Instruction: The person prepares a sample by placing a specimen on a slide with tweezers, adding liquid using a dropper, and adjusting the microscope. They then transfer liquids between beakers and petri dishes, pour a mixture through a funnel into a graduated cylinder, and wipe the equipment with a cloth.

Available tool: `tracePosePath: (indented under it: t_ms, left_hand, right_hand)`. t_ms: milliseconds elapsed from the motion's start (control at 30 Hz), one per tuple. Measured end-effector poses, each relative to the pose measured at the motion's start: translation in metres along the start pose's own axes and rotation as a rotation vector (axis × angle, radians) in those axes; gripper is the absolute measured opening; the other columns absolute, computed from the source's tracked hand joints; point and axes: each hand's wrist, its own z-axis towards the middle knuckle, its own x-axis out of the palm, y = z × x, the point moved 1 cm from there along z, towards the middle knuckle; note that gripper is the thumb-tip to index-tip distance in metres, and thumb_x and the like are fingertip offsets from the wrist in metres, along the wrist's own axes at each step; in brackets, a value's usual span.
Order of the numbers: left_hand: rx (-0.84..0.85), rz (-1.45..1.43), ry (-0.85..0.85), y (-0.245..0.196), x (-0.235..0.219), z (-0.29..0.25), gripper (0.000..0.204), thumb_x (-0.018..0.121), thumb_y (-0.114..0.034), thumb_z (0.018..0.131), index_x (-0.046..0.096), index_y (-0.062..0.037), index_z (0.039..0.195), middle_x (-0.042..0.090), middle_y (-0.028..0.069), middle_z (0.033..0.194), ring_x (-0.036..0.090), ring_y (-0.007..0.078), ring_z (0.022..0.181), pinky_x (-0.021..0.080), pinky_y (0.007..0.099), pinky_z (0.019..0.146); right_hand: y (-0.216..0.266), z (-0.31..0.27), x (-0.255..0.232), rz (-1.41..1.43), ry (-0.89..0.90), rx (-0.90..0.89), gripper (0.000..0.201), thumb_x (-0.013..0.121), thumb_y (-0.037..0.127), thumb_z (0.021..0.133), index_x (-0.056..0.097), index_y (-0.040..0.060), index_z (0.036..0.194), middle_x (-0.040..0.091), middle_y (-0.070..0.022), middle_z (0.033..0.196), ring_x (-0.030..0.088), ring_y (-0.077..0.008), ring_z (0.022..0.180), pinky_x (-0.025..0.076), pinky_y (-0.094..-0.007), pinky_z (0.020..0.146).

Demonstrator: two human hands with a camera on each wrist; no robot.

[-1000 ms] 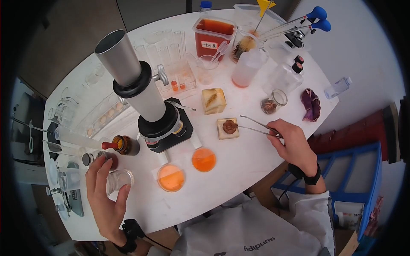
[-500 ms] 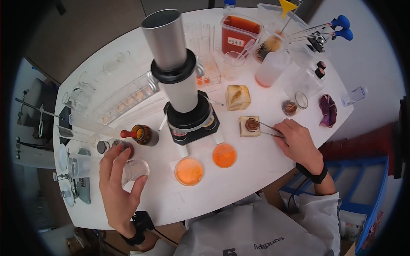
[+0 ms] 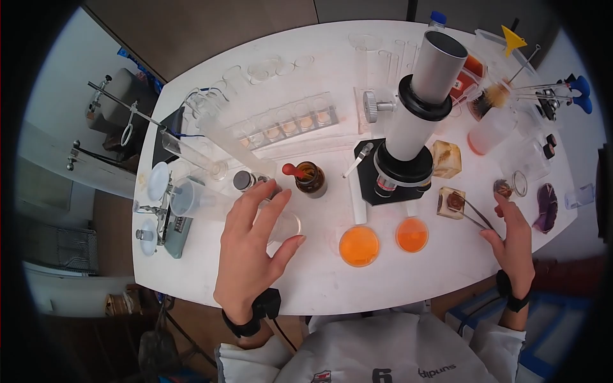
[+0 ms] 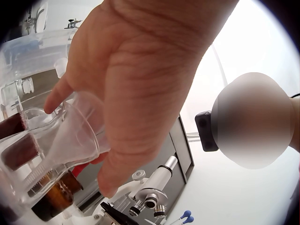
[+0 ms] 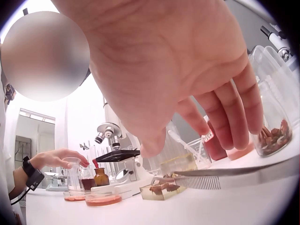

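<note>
My left hand [image 3: 252, 246] hovers with spread fingers around a clear glass vessel [image 3: 289, 225]; its flared rim [image 4: 89, 124] lies between thumb and fingers in the left wrist view. Metal tweezers [image 3: 477, 216] rest with their tips on a small pale block [image 3: 442, 203] that has a brown, flower-like piece [image 3: 456, 202] on top. Right above the tweezers' back end is my right hand [image 3: 514, 241]; the right wrist view shows its fingers loose, with the ridged tweezers [image 5: 199, 182] lying below them.
A microscope [image 3: 408, 134] stands right of centre, two orange dishes [image 3: 359, 246] in front of it. A brown dropper bottle [image 3: 311, 182] is near my left hand, a balance [image 3: 175, 233] farther left. Glassware lines the back; an open jar [image 3: 518, 184] stands by my right fingers.
The head view has turned left. My right hand gripped the tweezers and brought their tips onto the block; now its fingers are off them. The left hand keeps its pose around the glass.
</note>
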Motion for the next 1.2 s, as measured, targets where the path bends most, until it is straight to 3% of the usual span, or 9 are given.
tracePosePath:
  t_ms: [100, 233, 333, 533, 633, 833, 867, 1000, 1200]
  left_hand:
    - [0.025, 0.029, -0.009, -0.001, -0.003, 0.0, 0.07, 0.087, -0.005, 0.07, 0.063, -0.0072, 0.136, 0.056, 0.0176, 0.146, 0.057, 0.0391, 0.131, 0.049, 0.044, 0.107]
    - [0.035, 0.025, -0.029, 0.001, -0.006, 0.0, 0.069, 0.087, -0.009, 0.071, 0.063, -0.0074, 0.135, 0.056, 0.0169, 0.145, 0.057, 0.0389, 0.131, 0.048, 0.0446, 0.106]
    - [0.035, 0.025, -0.054, 0.001, -0.01, -0.005, 0.065, 0.089, -0.017, 0.073, 0.065, -0.0081, 0.132, 0.057, 0.016, 0.143, 0.056, 0.0391, 0.13, 0.049, 0.0462, 0.104]
    - [0.144, 0.038, -0.237, 0.006, -0.02, -0.014, 0.055, 0.084, -0.042, 0.081, 0.071, -0.004, 0.119, 0.059, 0.0203, 0.141, 0.053, 0.0455, 0.134, 0.047, 0.0519, 0.106]
    - [0.243, 0.115, -0.355, 0.01, -0.031, -0.022, 0.035, 0.074, -0.029, 0.094, 0.071, 0.0003, 0.114, 0.062, 0.0234, 0.135, 0.059, 0.0455, 0.127, 0.047, 0.0528, 0.106]
    - [0.109, -0.044, -0.74, -0.002, -0.033, -0.05, 0.017, 0.054, 0.005, 0.1, 0.069, 0.0062, 0.107, 0.067, 0.0274, 0.118, 0.072, 0.0296, 0.095, 0.057, 0.0314, 0.068]
    - [0.127, -0.084, -0.809, -0.003, -0.032, -0.051, 0.013, 0.058, 0.005, 0.098, 0.07, 0.0061, 0.104, 0.072, 0.0219, 0.1, 0.071, 0.0197, 0.073, 0.047, 0.0223, 0.051]
    - [0.027, -0.008, -0.777, -0.001, -0.03, -0.07, 0.008, 0.069, 0.001, 0.094, 0.073, 0.0063, 0.099, 0.07, 0.0093, 0.071, 0.064, 0.0134, 0.047, 0.046, 0.0211, 0.046]
    - [-0.077, -0.121, -0.721, -0.013, -0.015, -0.054, 0.016, 0.062, 0.004, 0.097, 0.069, 0.0057, 0.112, 0.072, 0.0134, 0.091, 0.062, 0.0105, 0.058, 0.048, 0.0216, 0.053]
  right_hand:
    - [0.007, 0.002, -0.004, 0.01, -0.135, -0.09, 0.073, 0.081, 0.033, 0.083, 0.053, -0.0025, 0.14, 0.065, -0.0236, 0.111, 0.064, -0.0415, 0.1, 0.053, -0.0457, 0.087]
    - [0.01, 0.002, -0.007, 0.033, -0.168, -0.126, 0.03, 0.073, 0.018, 0.093, 0.062, -0.0034, 0.11, 0.064, -0.0204, 0.103, 0.063, -0.0379, 0.09, 0.051, -0.0421, 0.08]
    - [-0.002, -0.007, -0.01, 0.082, -0.143, 0.126, 0.013, 0.063, 0.005, 0.098, 0.061, -0.0067, 0.096, 0.063, -0.0137, 0.092, 0.059, -0.023, 0.074, 0.047, -0.0321, 0.069]
    - [0.017, -0.005, -0.008, 0.18, -0.263, -0.026, 0.007, 0.067, -0.005, 0.092, 0.062, -0.0057, 0.087, 0.064, -0.0137, 0.091, 0.059, -0.0225, 0.066, 0.046, -0.0312, 0.062]
    - [0.021, -0.006, -0.005, 0.217, -0.224, 0.0, 0.01, 0.072, -0.006, 0.087, 0.062, -0.005, 0.088, 0.064, -0.0141, 0.091, 0.06, -0.0225, 0.066, 0.048, -0.0304, 0.061]
    - [0.036, -0.001, 0.003, 0.308, -0.183, -0.022, 0.017, 0.075, -0.009, 0.084, 0.058, -0.0042, 0.084, 0.062, -0.013, 0.09, 0.06, -0.0237, 0.065, 0.048, -0.0297, 0.058]
    - [0.038, 0.0, 0.003, 0.307, -0.161, -0.037, 0.019, 0.076, -0.007, 0.084, 0.057, -0.004, 0.083, 0.061, -0.013, 0.089, 0.06, -0.0247, 0.065, 0.049, -0.0308, 0.058]
    - [0.039, 0.004, -0.001, 0.266, -0.097, -0.174, 0.016, 0.075, -0.005, 0.085, 0.058, -0.0038, 0.086, 0.061, -0.0135, 0.089, 0.059, -0.0252, 0.064, 0.049, -0.0328, 0.059]
    - [0.069, 0.015, 0.006, 0.438, -0.124, -0.15, 0.017, 0.073, -0.003, 0.087, 0.063, -0.0016, 0.1, 0.063, -0.014, 0.089, 0.061, -0.0279, 0.065, 0.05, -0.0343, 0.059]
